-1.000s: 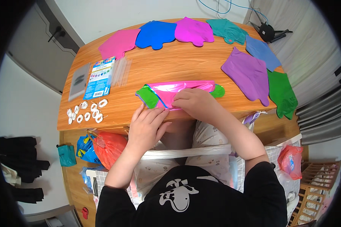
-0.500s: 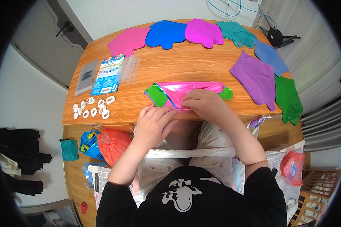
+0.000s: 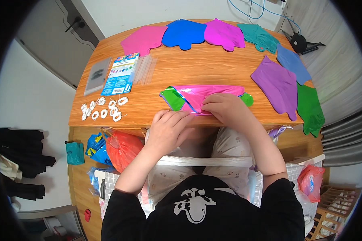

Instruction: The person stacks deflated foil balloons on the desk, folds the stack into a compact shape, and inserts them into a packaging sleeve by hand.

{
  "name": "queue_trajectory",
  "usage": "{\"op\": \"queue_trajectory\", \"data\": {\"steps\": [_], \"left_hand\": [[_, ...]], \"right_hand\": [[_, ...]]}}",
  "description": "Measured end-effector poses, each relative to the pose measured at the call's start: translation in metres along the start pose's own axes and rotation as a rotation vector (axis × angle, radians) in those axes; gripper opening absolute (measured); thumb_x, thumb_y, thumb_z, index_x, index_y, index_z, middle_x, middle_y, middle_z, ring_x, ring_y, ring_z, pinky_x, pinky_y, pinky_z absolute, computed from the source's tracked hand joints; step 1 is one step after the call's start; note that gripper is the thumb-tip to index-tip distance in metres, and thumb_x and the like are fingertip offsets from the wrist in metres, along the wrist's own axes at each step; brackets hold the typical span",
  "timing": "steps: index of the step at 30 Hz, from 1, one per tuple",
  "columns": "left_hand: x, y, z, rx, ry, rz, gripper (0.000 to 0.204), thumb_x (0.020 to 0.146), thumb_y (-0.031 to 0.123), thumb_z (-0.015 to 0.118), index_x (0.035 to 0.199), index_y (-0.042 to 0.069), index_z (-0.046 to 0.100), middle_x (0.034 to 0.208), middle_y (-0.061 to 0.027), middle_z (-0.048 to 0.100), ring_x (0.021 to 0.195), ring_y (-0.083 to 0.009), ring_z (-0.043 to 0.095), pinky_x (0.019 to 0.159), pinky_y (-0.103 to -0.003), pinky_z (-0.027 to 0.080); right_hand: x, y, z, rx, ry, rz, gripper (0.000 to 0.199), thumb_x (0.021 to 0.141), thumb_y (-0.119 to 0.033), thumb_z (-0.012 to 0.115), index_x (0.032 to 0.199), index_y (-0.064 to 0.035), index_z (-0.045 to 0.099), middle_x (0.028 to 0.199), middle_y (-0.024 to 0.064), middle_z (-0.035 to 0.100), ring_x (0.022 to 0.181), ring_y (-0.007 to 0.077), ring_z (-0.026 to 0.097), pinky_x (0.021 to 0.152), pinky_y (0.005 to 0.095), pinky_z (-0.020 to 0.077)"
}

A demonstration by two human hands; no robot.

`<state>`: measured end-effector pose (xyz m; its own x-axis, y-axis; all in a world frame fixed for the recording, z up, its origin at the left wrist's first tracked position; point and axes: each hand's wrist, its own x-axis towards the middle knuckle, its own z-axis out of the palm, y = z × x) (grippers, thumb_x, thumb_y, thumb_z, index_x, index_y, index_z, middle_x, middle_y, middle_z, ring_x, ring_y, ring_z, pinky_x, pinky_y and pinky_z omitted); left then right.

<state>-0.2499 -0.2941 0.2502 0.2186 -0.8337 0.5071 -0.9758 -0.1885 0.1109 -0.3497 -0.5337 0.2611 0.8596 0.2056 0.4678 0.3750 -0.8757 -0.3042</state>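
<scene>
Desk [image 3: 181, 68]: wood-topped; its near edge runs just in front of the foil bundle, under the person's hands. Flat foil pieces [image 3: 184, 34]: arranged along the far and right edges, with visible wood between them and the bundle. Foil bundle [image 3: 197, 95]: pink over green, lying lengthwise beside the near edge, green tips projecting left and right. Handling, by judgement: light, limp, slippery, easily creased; take hold by the green tips or long folds and press lightly. Travel to the right is limited by the purple piece [image 3: 277, 86]; wider room lies toward the far side. Right hand [image 3: 227, 108]: fingers bunched on the bundle; whether they pinch a fold cannot be told. Left hand [image 3: 171, 130]: fingers extended, loosely together, thumb apart, tips at the bundle's near side. Printed card [image 3: 120, 76]: left of the bundle, between a clear sleeve [image 3: 94, 80] and clear tubes [image 3: 145, 70]. White string coils [image 3: 113, 110]: clustered at left, nearer the front edge.
</scene>
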Motion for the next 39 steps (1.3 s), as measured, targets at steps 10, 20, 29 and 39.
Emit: {"op": "queue_trajectory", "data": {"steps": [10, 20, 29, 39], "left_hand": [[0.000, 0.000, 0.002, -0.027, 0.006, -0.036, 0.046, 0.083, 0.030, 0.075, 0.126, 0.015, 0.066, 0.119, -0.0009, 0.066, 0.107, -0.0194, 0.060, 0.097, -0.040, 0.040], [0.001, 0.009, 0.003, 0.090, -0.035, -0.017, 0.062, 0.080, 0.038, 0.075, 0.137, 0.018, 0.059, 0.117, -0.0022, 0.061, 0.108, -0.0209, 0.055, 0.100, -0.042, 0.036], [0.018, 0.001, 0.001, 0.026, -0.039, -0.027, 0.057, 0.083, 0.034, 0.074, 0.135, 0.016, 0.059, 0.119, -0.0037, 0.060, 0.109, -0.0233, 0.055, 0.099, -0.043, 0.039], [0.055, -0.004, 0.034, 0.009, -0.072, -0.182, 0.058, 0.095, 0.022, 0.057, 0.146, -0.003, 0.043, 0.153, -0.0228, 0.041, 0.146, -0.0351, 0.035, 0.119, -0.050, 0.027]], "right_hand": [[0.000, -0.001, -0.003, -0.011, -0.041, 0.015, 0.019, 0.082, -0.004, 0.068, 0.101, -0.0076, 0.071, 0.106, 0.0081, 0.069, 0.100, 0.0282, 0.067, 0.083, 0.0395, 0.0543], [0.001, 0.000, -0.002, 0.007, -0.047, 0.011, 0.020, 0.081, -0.004, 0.069, 0.100, -0.0075, 0.072, 0.106, 0.0084, 0.069, 0.100, 0.0284, 0.067, 0.084, 0.0395, 0.0547], [-0.001, 0.000, -0.001, 0.006, -0.014, -0.017, 0.020, 0.081, -0.004, 0.069, 0.100, -0.0072, 0.072, 0.103, 0.0089, 0.070, 0.098, 0.0284, 0.067, 0.083, 0.0399, 0.0548], [-0.002, 0.008, 0.007, -0.052, 0.022, -0.081, 0.021, 0.078, -0.006, 0.070, 0.098, -0.0082, 0.072, 0.100, 0.0062, 0.070, 0.096, 0.0268, 0.068, 0.081, 0.0381, 0.0553]]}}
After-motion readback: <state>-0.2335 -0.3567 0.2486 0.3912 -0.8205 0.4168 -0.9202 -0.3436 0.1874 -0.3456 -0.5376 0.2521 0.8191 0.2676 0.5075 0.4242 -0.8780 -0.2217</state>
